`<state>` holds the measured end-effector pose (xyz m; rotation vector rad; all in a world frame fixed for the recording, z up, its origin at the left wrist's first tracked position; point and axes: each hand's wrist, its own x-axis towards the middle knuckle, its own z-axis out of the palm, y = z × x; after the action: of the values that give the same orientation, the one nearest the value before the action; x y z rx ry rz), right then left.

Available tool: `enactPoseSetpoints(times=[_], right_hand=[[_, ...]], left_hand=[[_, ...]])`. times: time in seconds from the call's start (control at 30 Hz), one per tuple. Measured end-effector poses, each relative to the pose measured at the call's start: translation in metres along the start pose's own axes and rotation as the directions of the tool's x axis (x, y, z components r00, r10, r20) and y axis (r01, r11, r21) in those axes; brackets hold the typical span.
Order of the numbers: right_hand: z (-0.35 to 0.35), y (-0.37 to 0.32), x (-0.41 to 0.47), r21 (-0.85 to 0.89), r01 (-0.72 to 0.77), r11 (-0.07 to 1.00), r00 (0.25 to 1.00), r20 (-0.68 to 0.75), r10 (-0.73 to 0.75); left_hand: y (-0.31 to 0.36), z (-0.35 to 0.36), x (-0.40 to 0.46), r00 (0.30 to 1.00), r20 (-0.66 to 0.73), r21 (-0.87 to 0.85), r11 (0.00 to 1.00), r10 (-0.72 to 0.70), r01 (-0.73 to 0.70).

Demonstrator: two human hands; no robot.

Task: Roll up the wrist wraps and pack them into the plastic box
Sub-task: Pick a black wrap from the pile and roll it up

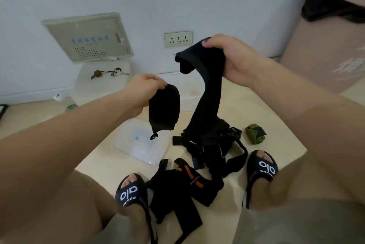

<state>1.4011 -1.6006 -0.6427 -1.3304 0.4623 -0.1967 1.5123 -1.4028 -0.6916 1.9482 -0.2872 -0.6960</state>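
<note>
My right hand [233,61] grips the top end of a long black elastic wrist wrap [205,97], thumb curled over it; its tail hangs into the tangled pile of black wraps [213,145] on the floor. My left hand [142,89] pinches a short black fabric piece with a small loop [165,107] (a pouch or a wrap end, I cannot tell). Below it lies the clear plastic box [142,145], not yet packed. Lifting further may drag the pile along, since the tail looks snagged. A rolled green wrap [255,133] sits nearby; orange-striped wraps [189,182] lie between my black sandals [130,190].
</note>
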Motion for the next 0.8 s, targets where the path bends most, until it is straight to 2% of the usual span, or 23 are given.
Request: enactPoseSetpoints(times=[0.07, 0.23, 0.33, 0.4, 0.57, 0.8], right_hand=[[-0.001, 0.009, -0.008, 0.054, -0.052, 0.997, 0.995, 0.092, 0.047], [0.009, 0.031, 0.002, 0.021, -0.097, 0.995, 0.979, 0.182, 0.092], [0.013, 0.042, 0.011, -0.041, -0.151, 0.988, 0.951, 0.266, 0.156], [0.015, 0.046, 0.015, -0.058, -0.184, 0.981, 0.937, 0.292, 0.193], [0.016, 0.057, 0.030, -0.095, -0.233, 0.968, 0.941, 0.227, 0.249], [0.016, 0.059, 0.053, -0.038, -0.209, 0.977, 0.974, 0.079, 0.211]], left_hand=[[0.012, 0.001, -0.002, 0.998, 0.049, -0.051, 0.997, -0.050, 0.053], [0.012, 0.006, 0.013, 0.984, 0.156, -0.296, 0.947, -0.080, 0.124], [0.003, 0.001, 0.032, 0.987, 0.137, -0.450, 0.882, -0.086, 0.139], [0.003, -0.001, 0.043, 0.994, 0.092, -0.471, 0.877, -0.063, 0.099], [0.009, 0.003, 0.064, 0.998, 0.069, -0.427, 0.904, 0.009, 0.021], [0.023, 0.015, 0.080, 0.993, 0.098, -0.411, 0.912, 0.058, -0.012]])
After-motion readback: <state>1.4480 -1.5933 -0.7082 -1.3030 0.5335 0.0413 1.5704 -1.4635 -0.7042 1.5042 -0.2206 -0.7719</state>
